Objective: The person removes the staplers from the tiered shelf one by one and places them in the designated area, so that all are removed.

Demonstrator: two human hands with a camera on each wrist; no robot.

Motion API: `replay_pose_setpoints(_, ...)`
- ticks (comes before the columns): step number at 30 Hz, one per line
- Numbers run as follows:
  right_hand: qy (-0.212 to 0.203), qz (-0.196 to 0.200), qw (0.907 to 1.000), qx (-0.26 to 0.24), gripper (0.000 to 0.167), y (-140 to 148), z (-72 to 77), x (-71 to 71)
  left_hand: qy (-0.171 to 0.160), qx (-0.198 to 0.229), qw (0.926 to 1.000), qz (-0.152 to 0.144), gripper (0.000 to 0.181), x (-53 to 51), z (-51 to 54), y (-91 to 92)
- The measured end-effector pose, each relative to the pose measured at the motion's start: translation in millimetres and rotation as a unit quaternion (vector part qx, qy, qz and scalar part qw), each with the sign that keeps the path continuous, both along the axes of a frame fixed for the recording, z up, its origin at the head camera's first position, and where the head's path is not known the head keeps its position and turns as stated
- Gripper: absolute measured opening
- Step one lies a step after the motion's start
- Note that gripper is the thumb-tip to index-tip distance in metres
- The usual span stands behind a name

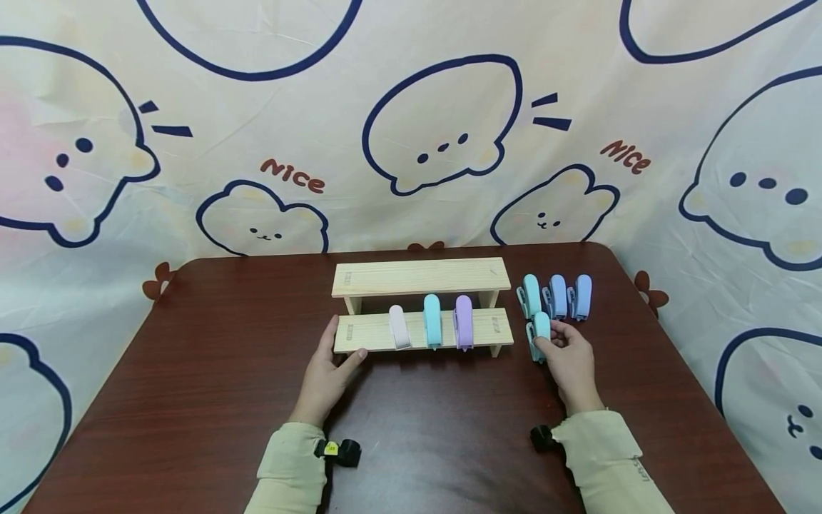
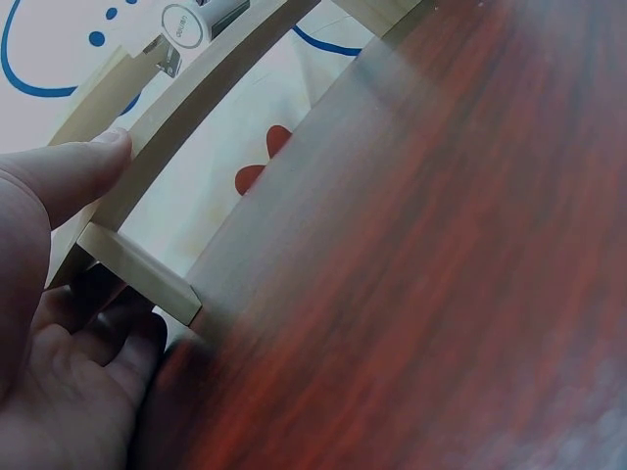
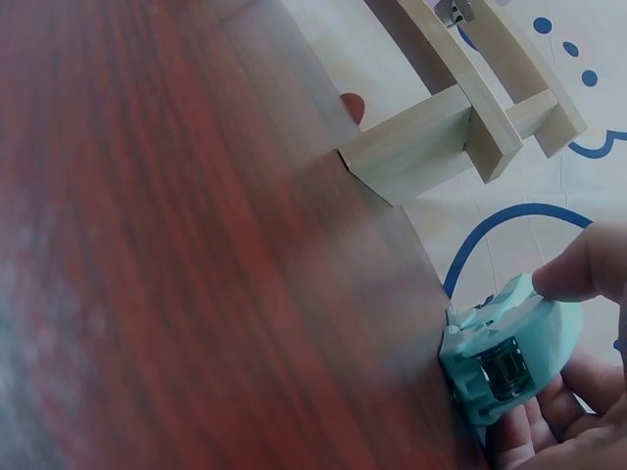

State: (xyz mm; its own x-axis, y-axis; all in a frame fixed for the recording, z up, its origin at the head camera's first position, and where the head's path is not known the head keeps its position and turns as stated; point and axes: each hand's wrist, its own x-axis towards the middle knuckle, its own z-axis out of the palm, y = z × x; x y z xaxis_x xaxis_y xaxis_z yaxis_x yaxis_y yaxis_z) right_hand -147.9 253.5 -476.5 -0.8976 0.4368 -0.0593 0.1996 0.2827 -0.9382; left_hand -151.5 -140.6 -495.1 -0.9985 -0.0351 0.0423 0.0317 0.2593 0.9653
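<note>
My left hand [image 1: 323, 378] grips the left end of the lower wooden shelf [image 1: 372, 333], thumb on its front edge in the left wrist view. On that shelf stand a white clip [image 1: 399, 327], a teal clip [image 1: 432, 321] and a purple clip [image 1: 463, 323]. To the right of the shelf, my right hand [image 1: 574, 364] pinches a teal clip [image 1: 538, 337] between thumb and fingers; the right wrist view shows this clip [image 3: 514, 343] at the table surface. Behind it are another teal clip [image 1: 529, 296] and two blue clips [image 1: 557, 296].
The upper wooden shelf [image 1: 420, 278] stands behind the lower one, its right end near the rear teal clip. A brown table [image 1: 225, 400] lies under everything. Beyond its back edge hangs a cloth [image 1: 347, 143] with cartoon outlines.
</note>
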Motion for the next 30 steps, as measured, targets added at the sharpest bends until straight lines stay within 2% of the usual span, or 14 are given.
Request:
replay_pose_setpoints(10,0.004,0.0,1.0,-0.007,0.05,0,3.3,3.9,-0.01,0.003,0.9999,-0.007,0.091,-0.3,2.4,1.3)
replay_pose_setpoints(19,0.052,-0.031,0.9977,-0.03,0.047,1,2.3,3.9,-0.003,0.001,1.0,-0.007,0.089,-0.3,2.2,1.8)
replay_pose_setpoints(26,0.072,-0.036,0.9958,-0.043,0.049,0,8.5,5.1,0.0,-0.004,1.0,-0.002,0.089,0.7,3.4,0.9)
replay_pose_setpoints(30,0.088,-0.043,0.9947,-0.032,0.049,0,14.0,5.5,-0.003,-0.004,1.0,0.0,0.089,0.3,1.8,1.0)
